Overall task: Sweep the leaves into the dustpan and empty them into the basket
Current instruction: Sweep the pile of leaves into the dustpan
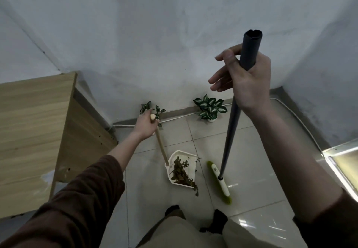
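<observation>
On the pale tiled floor (251, 170) by the grey wall, your left hand (146, 123) grips the white dustpan's (181, 167) wooden handle. Most leaves (180, 172) lie in the pan, a few spilling over its near lip. Your right hand (249, 81) loosely holds the broom (222, 182) pole, fingers partly extended, with its green head just beside the pan.

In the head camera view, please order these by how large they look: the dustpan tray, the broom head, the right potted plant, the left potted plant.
Largest to smallest as they look:
1. Dustpan tray
2. Broom head, long but narrow
3. Right potted plant
4. Left potted plant, partly hidden by the left hand, so unsure

Both plants stand farther away, so they may only look smaller.
</observation>
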{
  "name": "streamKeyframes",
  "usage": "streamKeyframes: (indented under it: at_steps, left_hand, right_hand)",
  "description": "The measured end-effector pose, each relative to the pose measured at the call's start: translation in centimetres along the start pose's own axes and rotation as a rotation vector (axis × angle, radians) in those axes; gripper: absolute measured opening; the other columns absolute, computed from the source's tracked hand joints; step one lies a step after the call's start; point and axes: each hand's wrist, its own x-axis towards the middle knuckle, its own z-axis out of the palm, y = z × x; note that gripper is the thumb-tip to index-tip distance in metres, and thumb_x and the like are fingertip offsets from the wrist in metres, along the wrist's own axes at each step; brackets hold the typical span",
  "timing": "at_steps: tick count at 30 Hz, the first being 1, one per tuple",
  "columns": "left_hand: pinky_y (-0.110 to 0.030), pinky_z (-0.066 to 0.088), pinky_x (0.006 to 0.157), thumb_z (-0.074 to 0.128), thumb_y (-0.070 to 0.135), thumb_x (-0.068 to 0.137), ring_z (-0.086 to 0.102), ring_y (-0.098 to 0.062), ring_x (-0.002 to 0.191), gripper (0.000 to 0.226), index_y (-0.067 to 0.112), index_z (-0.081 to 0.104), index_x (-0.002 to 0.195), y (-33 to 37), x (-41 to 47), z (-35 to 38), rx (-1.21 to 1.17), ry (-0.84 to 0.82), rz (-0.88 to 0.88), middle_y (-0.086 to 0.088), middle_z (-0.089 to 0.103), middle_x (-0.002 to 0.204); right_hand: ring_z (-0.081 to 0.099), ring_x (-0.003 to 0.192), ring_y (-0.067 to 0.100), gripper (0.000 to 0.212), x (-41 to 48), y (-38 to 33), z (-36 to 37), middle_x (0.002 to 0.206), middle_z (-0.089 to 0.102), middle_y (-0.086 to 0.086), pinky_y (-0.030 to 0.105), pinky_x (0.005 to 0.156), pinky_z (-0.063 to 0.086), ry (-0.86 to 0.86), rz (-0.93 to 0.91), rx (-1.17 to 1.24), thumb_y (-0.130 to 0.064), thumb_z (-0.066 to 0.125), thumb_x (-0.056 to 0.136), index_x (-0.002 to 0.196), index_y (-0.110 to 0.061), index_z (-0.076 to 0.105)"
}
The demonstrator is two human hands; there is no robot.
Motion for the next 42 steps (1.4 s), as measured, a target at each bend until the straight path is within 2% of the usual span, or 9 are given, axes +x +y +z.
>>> streamKeyframes:
  at_steps: [2, 4, 6, 8, 13, 20, 30, 38, 42]
  left_hand:
    - [-0.037, 0.036, 0.107, 0.053, 0.025, 0.095, 0.047, -0.034, 0.128, 0.055, 0.006, 0.035, 0.143, -0.4, 0.1, 0.1, -0.083, -0.032, -0.020, -0.018, 0.051, 0.137]
    - [-0.033, 0.041, 0.094, 0.052, 0.027, 0.096, 0.054, -0.034, 0.117, 0.046, 0.005, 0.042, 0.135, -0.7, 0.3, 0.3, -0.123, -0.027, -0.009, -0.018, 0.058, 0.126]
    - [-0.030, 0.038, 0.076, 0.049, 0.026, 0.097, 0.058, -0.035, 0.104, 0.033, 0.002, 0.050, 0.119, -0.8, 0.4, 0.6, -0.138, 0.024, 0.012, -0.020, 0.063, 0.111]
    - [-0.030, 0.034, 0.071, 0.047, 0.024, 0.098, 0.059, -0.038, 0.099, 0.028, 0.000, 0.051, 0.111, -0.9, 0.5, 0.8, -0.143, 0.075, 0.011, -0.023, 0.063, 0.105]
    - [-0.033, 0.039, 0.076, 0.043, 0.019, 0.099, 0.058, -0.040, 0.101, 0.028, -0.002, 0.051, 0.115, -1.3, 0.3, 0.7, -0.105, 0.136, 0.020, -0.026, 0.063, 0.108]
    - [-0.041, 0.044, 0.082, 0.044, 0.017, 0.098, 0.059, -0.042, 0.100, 0.025, -0.002, 0.054, 0.112, -2.2, 0.1, -1.2, -0.101, 0.218, -0.009, -0.027, 0.064, 0.106]
    - [-0.044, 0.048, 0.087, 0.041, 0.016, 0.099, 0.059, -0.041, 0.101, 0.026, -0.002, 0.052, 0.115, -4.2, -0.8, -2.5, -0.126, 0.241, -0.087, -0.026, 0.063, 0.108]
    - [-0.042, 0.045, 0.086, 0.043, 0.014, 0.099, 0.058, -0.041, 0.105, 0.028, -0.003, 0.050, 0.119, -5.5, -1.1, -3.5, -0.147, 0.253, -0.106, -0.026, 0.062, 0.113]
    - [-0.042, 0.046, 0.091, 0.047, 0.013, 0.097, 0.057, -0.040, 0.107, 0.031, -0.003, 0.048, 0.123, -5.7, -1.1, -3.9, -0.157, 0.257, -0.087, -0.025, 0.061, 0.116]
  right_hand:
    - [0.066, 0.049, 0.035, 0.019, -0.4, 0.0, 0.4, 0.059, 0.069, 0.014, 0.043, 0.046, 0.052, 0.024, -0.001, -0.016, -0.028, 0.056, 0.095, 0.086, -0.013, 0.062]
    - [0.066, 0.048, 0.036, 0.019, -0.7, -0.1, 0.7, 0.058, 0.068, 0.016, 0.046, 0.045, 0.051, 0.053, -0.004, -0.029, -0.027, 0.056, 0.096, 0.087, -0.011, 0.062]
    - [0.066, 0.048, 0.036, 0.019, -1.0, -0.3, 0.8, 0.060, 0.068, 0.017, 0.047, 0.046, 0.051, 0.080, -0.010, -0.043, -0.025, 0.056, 0.097, 0.087, -0.010, 0.061]
    - [0.066, 0.048, 0.036, 0.020, -1.3, -0.4, 1.1, 0.062, 0.068, 0.019, 0.048, 0.046, 0.051, 0.104, -0.010, -0.060, -0.025, 0.055, 0.098, 0.089, -0.008, 0.061]
    - [0.065, 0.048, 0.036, 0.019, -2.0, -0.4, 1.9, 0.061, 0.066, 0.019, 0.045, 0.046, 0.051, 0.140, -0.005, -0.068, -0.023, 0.055, 0.098, 0.089, -0.006, 0.060]
    - [0.065, 0.048, 0.038, 0.019, -2.3, -0.3, 3.4, 0.061, 0.066, 0.021, 0.043, 0.046, 0.050, 0.148, -0.012, -0.071, -0.023, 0.056, 0.097, 0.088, -0.007, 0.061]
    - [0.065, 0.046, 0.034, 0.017, -2.6, -0.2, 4.8, 0.059, 0.065, 0.018, 0.035, 0.044, 0.048, 0.130, -0.010, -0.054, -0.025, 0.056, 0.095, 0.085, -0.013, 0.060]
    - [0.064, 0.047, 0.037, 0.017, -2.9, -0.2, 4.8, 0.059, 0.066, 0.017, 0.040, 0.044, 0.049, 0.132, -0.012, -0.059, -0.025, 0.056, 0.096, 0.085, -0.013, 0.061]
    - [0.065, 0.045, 0.032, 0.018, -3.1, -0.2, 4.9, 0.058, 0.066, 0.013, 0.035, 0.044, 0.049, 0.119, -0.022, -0.056, -0.026, 0.056, 0.095, 0.086, -0.011, 0.060]
